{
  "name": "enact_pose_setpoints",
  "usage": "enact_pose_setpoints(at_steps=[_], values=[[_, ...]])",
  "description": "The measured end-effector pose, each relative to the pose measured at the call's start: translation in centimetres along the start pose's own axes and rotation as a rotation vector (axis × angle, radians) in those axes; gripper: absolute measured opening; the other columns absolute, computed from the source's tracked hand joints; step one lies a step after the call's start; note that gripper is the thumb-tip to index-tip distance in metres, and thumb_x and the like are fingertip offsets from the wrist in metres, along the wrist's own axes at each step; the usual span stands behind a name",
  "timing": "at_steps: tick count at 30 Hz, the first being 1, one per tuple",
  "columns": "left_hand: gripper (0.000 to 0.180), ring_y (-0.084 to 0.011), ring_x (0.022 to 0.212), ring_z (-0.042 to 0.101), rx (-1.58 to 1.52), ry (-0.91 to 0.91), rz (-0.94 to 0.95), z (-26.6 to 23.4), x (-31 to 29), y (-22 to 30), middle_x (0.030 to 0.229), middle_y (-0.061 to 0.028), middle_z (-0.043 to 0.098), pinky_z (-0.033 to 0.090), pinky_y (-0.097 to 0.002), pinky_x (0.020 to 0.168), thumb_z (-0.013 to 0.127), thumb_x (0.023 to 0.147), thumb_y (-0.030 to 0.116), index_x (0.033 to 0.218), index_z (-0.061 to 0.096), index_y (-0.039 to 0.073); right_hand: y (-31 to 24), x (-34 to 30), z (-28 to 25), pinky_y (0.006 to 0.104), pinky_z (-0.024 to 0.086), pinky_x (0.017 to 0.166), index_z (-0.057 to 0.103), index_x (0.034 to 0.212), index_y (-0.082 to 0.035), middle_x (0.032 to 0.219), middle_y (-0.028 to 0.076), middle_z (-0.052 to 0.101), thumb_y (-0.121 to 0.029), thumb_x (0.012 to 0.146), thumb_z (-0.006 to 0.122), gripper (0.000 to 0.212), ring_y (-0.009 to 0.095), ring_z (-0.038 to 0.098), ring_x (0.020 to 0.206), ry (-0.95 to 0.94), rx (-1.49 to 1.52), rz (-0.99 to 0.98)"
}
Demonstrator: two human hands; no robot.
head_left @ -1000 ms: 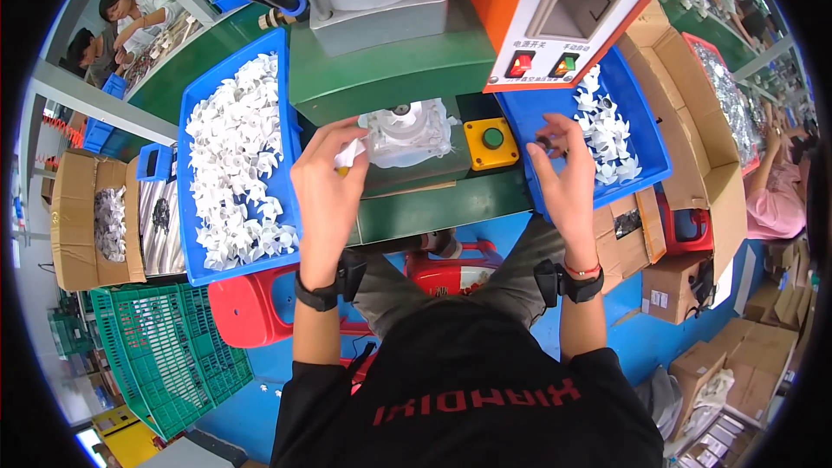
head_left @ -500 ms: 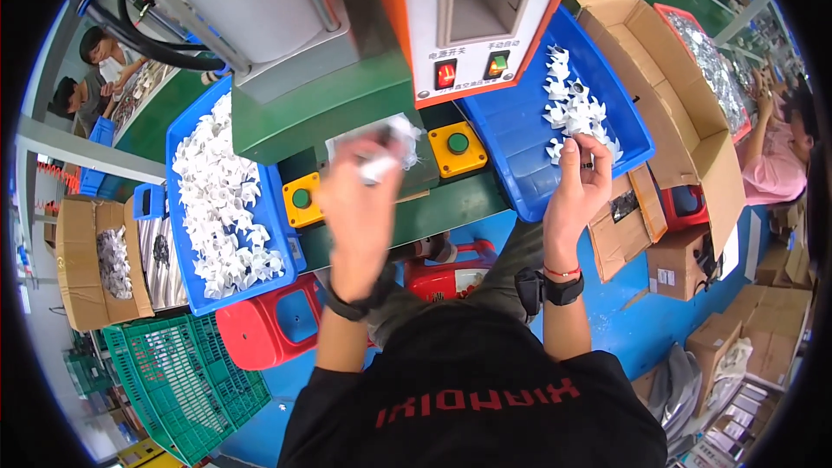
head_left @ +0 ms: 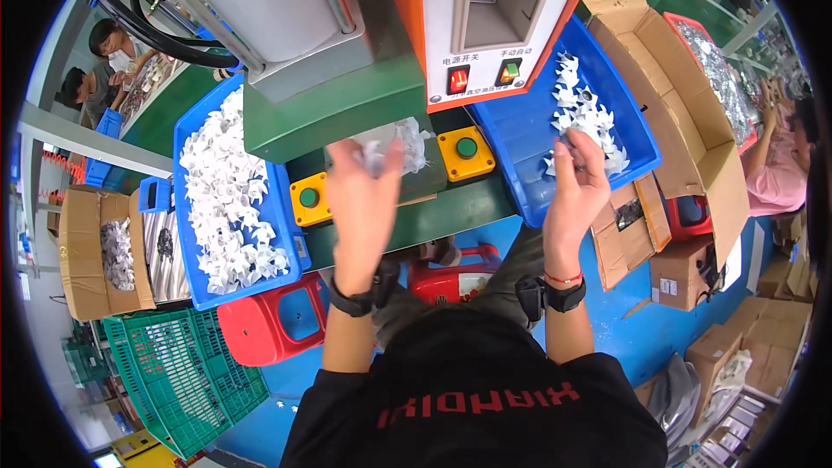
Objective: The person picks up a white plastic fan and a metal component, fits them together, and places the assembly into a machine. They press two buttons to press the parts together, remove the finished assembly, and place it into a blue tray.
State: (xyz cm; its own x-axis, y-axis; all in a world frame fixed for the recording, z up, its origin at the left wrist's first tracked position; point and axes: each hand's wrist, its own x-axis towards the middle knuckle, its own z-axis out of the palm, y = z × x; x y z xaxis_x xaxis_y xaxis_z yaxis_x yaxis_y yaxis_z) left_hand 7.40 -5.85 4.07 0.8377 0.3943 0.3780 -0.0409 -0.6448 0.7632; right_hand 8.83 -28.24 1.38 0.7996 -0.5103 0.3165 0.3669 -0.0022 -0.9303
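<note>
My left hand (head_left: pixel 364 208) is over the work bed of a green press (head_left: pixel 334 108), its fingers smeared by motion. Beside its thumb lies a whitish, partly see-through piece (head_left: pixel 412 146); whether the hand touches it I cannot tell. My right hand (head_left: pixel 576 191) is above the near right part of a blue bin (head_left: pixel 511 143), thumb and fingers curled together. What they pinch, if anything, is hidden. White finned parts (head_left: pixel 582 113), like small fan wheels, lie in that bin next to the fingertips.
Two yellow boxes with green buttons, a left one (head_left: pixel 309 198) and a right one (head_left: pixel 466 152), flank the press bed. Another blue bin (head_left: pixel 208 299) heaped with white parts stands left. An orange-and-white control box (head_left: pixel 485 43) rises ahead. Open cartons (head_left: pixel 676 78) are at right.
My left hand's fingers and thumb have spread, and the dark and white blur by them no longer shows. The right hand's fingers have drawn in toward its thumb. The view has shifted slightly.
</note>
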Motion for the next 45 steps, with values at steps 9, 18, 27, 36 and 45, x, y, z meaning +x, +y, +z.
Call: enact_pose_setpoints(at_steps=[9, 18, 27, 36, 45], values=[[0.028, -0.0399, 0.092, 0.062, 0.303, -0.148, 0.243, 0.4, 5.3, -3.2, 0.102, -0.0174, 0.067, 0.049, -0.0489, 0.076, 0.06, 0.091, 0.03, 0.105, 0.067, 0.007, -1.6, -1.8, 11.8, 0.0267, 0.051, 0.081, 0.065, 0.107, 0.003, 0.1, 0.008, 0.067, 0.006, 0.08, 0.067, 0.027, 0.017, 0.065, 0.089, -0.693, -0.038, -0.022], [0.032, -0.0366, 0.101, 0.06, 0.428, -0.165, 0.217, -1.1, 2.6, -3.4, 0.111, -0.016, 0.063, 0.045, -0.0469, 0.084, 0.057, 0.093, 0.03, 0.115, 0.063, 0.007, -0.5, -2.4, 14.0, 0.0275, 0.051, 0.077, 0.065, 0.102, 0.003, 0.094, 0.008, 0.068, 0.003, 0.081, 0.07, 0.022, 0.014, 0.064, 0.084, -0.7, 0.162, 0.147], [0.032, -0.0333, 0.108, 0.059, 0.554, -0.225, 0.126, -8.0, -2.7, -5.1, 0.117, -0.0151, 0.062, 0.043, -0.045, 0.089, 0.061, 0.092, 0.025, 0.117, 0.06, 0.004, -0.9, -2.5, 13.6, 0.0291, 0.051, 0.076, 0.065, 0.1, 0.002, 0.092, 0.01, 0.069, -0.001, 0.082, 0.07, 0.018, 0.016, 0.064, 0.083, -0.798, 0.012, 0.05], [0.028, -0.0322, 0.106, 0.058, 0.554, -0.227, 0.094, -9.5, -4.3, -5.0, 0.109, -0.0128, 0.064, 0.042, -0.0432, 0.09, 0.063, 0.09, 0.019, 0.113, 0.061, 0.003, -1.1, -0.8, 6.3, 0.0398, 0.045, 0.077, 0.061, 0.104, -0.002, 0.088, 0.01, 0.069, 0.002, 0.082, 0.063, 0.022, 0.032, 0.059, 0.082, -0.612, -0.593, -0.365], [0.025, -0.0309, 0.103, 0.057, 0.603, -0.153, 0.157, -9.0, -1.9, -5.5, 0.105, -0.0103, 0.064, 0.04, -0.0425, 0.089, 0.064, 0.088, 0.017, 0.109, 0.063, 0.005, -1.4, -0.1, 3.4, 0.0381, 0.043, 0.079, 0.06, 0.103, -0.002, 0.095, 0.011, 0.068, 0.001, 0.082, 0.061, 0.021, 0.031, 0.059, 0.085, -0.741, -0.847, -0.426]])
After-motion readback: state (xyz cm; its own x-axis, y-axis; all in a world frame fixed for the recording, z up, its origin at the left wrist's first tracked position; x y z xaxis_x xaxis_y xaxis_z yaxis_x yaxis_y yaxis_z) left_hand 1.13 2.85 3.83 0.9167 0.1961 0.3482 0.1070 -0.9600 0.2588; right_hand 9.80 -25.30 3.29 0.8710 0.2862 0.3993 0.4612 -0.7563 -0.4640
